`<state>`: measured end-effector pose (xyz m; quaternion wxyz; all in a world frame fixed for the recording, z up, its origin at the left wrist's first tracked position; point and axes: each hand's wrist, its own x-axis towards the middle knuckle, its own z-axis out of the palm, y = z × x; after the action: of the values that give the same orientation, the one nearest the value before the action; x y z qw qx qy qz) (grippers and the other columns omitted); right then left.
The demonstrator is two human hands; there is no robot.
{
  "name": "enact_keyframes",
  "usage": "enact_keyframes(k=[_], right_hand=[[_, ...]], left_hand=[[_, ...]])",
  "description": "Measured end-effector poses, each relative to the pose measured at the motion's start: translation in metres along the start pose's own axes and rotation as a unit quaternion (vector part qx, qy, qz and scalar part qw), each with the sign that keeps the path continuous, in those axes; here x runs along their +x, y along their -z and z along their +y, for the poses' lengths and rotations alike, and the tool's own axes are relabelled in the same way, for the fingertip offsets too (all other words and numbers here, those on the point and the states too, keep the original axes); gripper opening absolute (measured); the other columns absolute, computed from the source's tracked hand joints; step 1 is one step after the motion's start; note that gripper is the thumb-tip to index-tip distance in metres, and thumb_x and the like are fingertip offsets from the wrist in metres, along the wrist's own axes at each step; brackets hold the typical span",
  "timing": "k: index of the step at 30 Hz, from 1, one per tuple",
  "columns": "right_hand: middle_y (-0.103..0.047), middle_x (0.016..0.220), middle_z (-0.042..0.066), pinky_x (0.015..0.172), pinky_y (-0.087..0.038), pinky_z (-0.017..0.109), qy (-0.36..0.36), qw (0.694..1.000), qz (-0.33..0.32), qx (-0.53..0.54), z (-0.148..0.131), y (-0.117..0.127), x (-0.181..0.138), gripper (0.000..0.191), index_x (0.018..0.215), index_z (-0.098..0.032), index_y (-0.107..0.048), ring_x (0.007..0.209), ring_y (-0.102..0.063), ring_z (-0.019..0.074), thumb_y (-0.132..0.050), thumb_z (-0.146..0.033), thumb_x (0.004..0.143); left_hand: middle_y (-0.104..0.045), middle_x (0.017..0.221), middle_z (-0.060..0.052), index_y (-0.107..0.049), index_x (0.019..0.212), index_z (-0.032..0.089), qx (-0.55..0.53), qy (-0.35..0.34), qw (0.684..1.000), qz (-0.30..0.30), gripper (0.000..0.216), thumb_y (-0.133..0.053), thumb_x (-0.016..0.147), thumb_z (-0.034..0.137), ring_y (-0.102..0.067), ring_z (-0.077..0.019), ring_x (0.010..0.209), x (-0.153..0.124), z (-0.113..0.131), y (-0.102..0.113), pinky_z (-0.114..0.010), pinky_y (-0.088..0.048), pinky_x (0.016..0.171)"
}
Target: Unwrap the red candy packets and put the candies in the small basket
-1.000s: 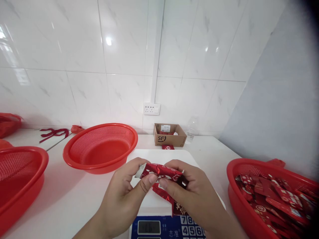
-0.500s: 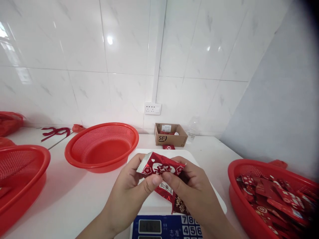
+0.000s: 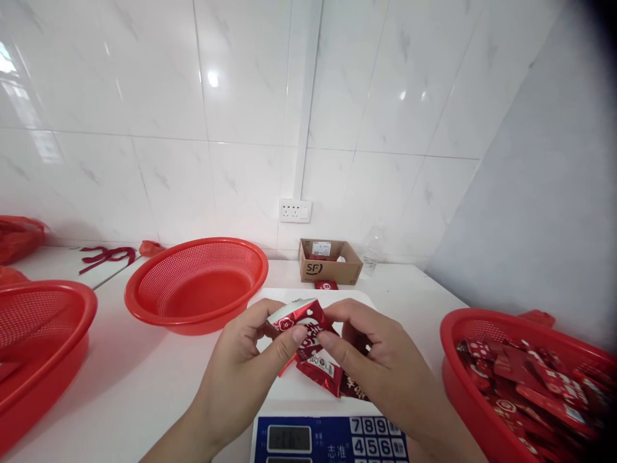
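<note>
Both my hands hold a red foil packet (image 3: 308, 326) with white print, above the white platform of a digital scale (image 3: 284, 402). My left hand (image 3: 245, 366) pinches its left end, where a silvery serrated edge shows. On the other end, my right hand (image 3: 380, 354) grips with thumb and fingers closed. Below the held packet there is another red packet (image 3: 321, 376) with a white label, and beside it a dark brown packet (image 3: 351, 387), partly hidden by my right hand. The scale's blue panel (image 3: 332, 440) with display and number keys lies nearest me.
A red basket (image 3: 447, 360) full of red packets stands at the right. Two other red baskets, the middle one (image 3: 263, 267) and the left one (image 3: 89, 308), stand at the left. A small cardboard box (image 3: 337, 272) and a clear plastic bottle (image 3: 373, 251) sit by the wall.
The held packet has bent and turned between my fingers, its silvery edge now facing upward. My right hand has shifted slightly right, showing more of the keypad.
</note>
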<state>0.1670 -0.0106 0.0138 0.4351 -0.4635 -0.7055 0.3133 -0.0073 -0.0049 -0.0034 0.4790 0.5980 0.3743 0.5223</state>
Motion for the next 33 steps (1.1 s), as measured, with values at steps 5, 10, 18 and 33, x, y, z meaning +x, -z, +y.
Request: enact_keyframes(k=[5, 10, 18, 33], right_hand=[[-0.048, 0.056, -0.007, 0.042, -0.040, 0.017, -0.052, 0.995, -0.077, 0.021, -0.002, 0.000, 0.000, 0.008, 0.083, -0.020, -0.062, 0.045, -0.046, 0.0085, -0.057, -0.025, 0.086], [-0.056, 0.064, -0.003, 0.049, -0.036, 0.021, 0.002, 0.995, -0.103, -0.003, 0.009, 0.000, 0.001, 0.020, 0.078, -0.019, -0.060, 0.056, -0.047, 0.0118, -0.062, -0.036, 0.088], [-0.061, 0.072, -0.001, 0.068, -0.046, 0.027, 0.077, 0.988, -0.124, 0.042, 0.004, -0.005, -0.001, 0.029, 0.077, -0.021, -0.064, 0.069, -0.055, 0.0170, -0.056, -0.042, 0.094], [-0.052, 0.065, -0.001, 0.062, -0.042, 0.026, 0.089, 0.985, -0.144, 0.027, 0.003, -0.005, -0.001, 0.043, 0.068, -0.019, -0.054, 0.065, -0.052, 0.0164, -0.048, -0.052, 0.096]], left_hand=[[-0.061, 0.074, -0.001, -0.065, 0.082, 0.019, -0.009, -0.017, 1.000, -0.002, 0.023, -0.065, 0.086, 0.042, -0.053, -0.0152, 0.071, -0.001, -0.001, -0.001, -0.026, -0.049, 0.067], [-0.058, 0.073, 0.000, -0.062, 0.078, 0.019, -0.010, -0.013, 0.999, -0.029, 0.025, -0.062, 0.087, 0.042, -0.051, -0.0147, 0.069, -0.002, 0.000, 0.000, -0.026, -0.048, 0.067], [-0.049, 0.065, 0.001, -0.049, 0.067, 0.020, 0.043, -0.023, 0.997, -0.055, 0.038, -0.053, 0.090, 0.050, -0.044, -0.0144, 0.064, -0.005, 0.002, -0.004, -0.026, -0.041, 0.060], [-0.048, 0.063, 0.002, -0.054, 0.069, 0.019, 0.106, -0.059, 0.991, -0.064, 0.040, -0.047, 0.093, 0.050, -0.043, -0.0134, 0.058, -0.007, 0.001, -0.004, -0.025, -0.036, 0.052]])
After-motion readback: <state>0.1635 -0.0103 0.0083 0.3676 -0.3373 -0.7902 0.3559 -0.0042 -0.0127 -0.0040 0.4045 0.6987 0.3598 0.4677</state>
